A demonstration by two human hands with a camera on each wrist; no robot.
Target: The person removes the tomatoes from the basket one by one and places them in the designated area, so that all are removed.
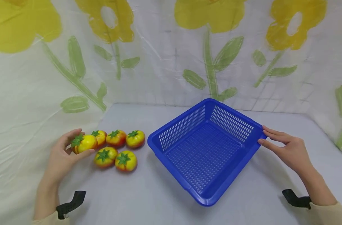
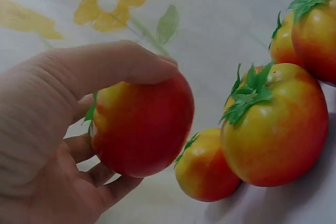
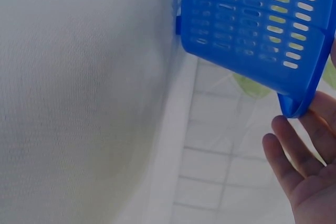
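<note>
My left hand (image 1: 64,148) holds a yellow-red tomato (image 1: 87,143) with a green leafy top, thumb on one side and fingers on the other. The same tomato (image 2: 149,129) shows its red base in the left wrist view. Just right of that hand, several similar tomatoes (image 1: 126,161) sit close together on the table. A blue plastic basket (image 1: 171,175) with slotted walls stands at an angle, its inside bare. My right hand (image 1: 290,150) pinches the rim at its right corner; from below, the fingers (image 3: 294,148) show under the basket's rim (image 3: 294,106).
The white tabletop (image 1: 109,197) reaches back to a pale curtain (image 1: 156,72) painted with yellow flowers. A black wrist mount (image 1: 71,203) sits on the left forearm and another mount (image 1: 297,200) on the right.
</note>
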